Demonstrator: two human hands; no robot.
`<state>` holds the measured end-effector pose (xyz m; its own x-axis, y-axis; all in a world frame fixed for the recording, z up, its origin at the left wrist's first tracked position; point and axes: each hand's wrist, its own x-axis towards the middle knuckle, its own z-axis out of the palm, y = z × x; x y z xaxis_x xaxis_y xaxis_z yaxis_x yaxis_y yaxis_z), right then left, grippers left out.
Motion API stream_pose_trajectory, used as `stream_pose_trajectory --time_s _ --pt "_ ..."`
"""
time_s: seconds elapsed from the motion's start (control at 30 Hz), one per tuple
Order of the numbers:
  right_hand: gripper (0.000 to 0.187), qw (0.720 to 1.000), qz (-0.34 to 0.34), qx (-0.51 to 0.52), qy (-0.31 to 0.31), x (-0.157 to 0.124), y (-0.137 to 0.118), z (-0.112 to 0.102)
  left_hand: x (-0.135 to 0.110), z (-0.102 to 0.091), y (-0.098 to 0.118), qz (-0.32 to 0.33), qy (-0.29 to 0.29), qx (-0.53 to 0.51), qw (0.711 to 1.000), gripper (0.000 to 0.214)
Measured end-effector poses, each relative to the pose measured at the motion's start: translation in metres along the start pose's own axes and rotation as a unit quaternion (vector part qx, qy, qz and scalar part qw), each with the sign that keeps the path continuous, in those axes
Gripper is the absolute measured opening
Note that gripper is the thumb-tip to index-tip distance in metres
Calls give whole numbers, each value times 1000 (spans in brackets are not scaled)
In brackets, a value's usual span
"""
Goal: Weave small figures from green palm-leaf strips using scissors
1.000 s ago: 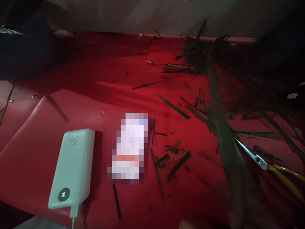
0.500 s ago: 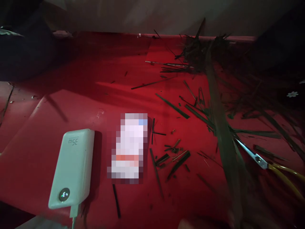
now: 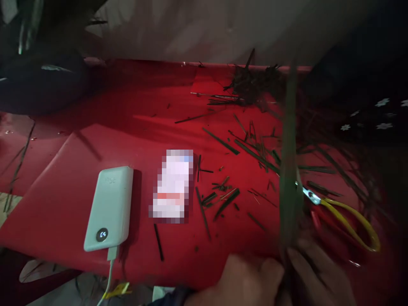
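Note:
A long green leaf strip stands up from my hands at the lower right, blurred by motion. My left hand is closed at the strip's lower end, its fingers curled. My right hand pinches the same end from the other side, thumb against the leaf. Part of the grip is hidden behind the fingers. Behind the strip and right of it lie scissors with yellow handles, their blades partly covered by the leaf. A red-handled tool rests just below them; its kind is unclear.
On the red table are a white power bank with a cable, and a blurred-out phone. Cut leaf scraps are scattered right of the phone. A dark heap of strips lies at the back. People in dark clothing sit at both far sides.
Both my hands have come up into view at the bottom, with the leaf strip now more upright. The camera view has shifted, and the red-handled tool shows beside the scissors.

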<state>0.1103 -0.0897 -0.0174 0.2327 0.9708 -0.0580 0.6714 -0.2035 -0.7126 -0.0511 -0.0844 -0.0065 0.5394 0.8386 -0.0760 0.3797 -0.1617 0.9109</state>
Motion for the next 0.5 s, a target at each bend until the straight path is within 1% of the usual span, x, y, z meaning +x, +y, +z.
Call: stream_pose_trajectory --time_s 0.07,0.13,0.23,0.33,0.37,0.5 --pt "22 999 8 37 -27 4 -4 3 0 4 0 -31 27 43 998 8" --pt "21 997 8 81 -20 6 -6 6 1 7 -1 -33 26 74 996 6" --pt "21 990 -5 140 -13 8 -7 11 4 9 0 -47 47 101 993 10" --pt "20 979 -5 202 -10 10 -6 15 7 7 4 -65 62 87 992 14" --pt "20 975 -4 223 -3 11 -6 17 7 6 5 -61 66 74 993 14" --pt "19 956 -6 294 17 16 -4 22 4 3 10 -40 43 55 997 16"
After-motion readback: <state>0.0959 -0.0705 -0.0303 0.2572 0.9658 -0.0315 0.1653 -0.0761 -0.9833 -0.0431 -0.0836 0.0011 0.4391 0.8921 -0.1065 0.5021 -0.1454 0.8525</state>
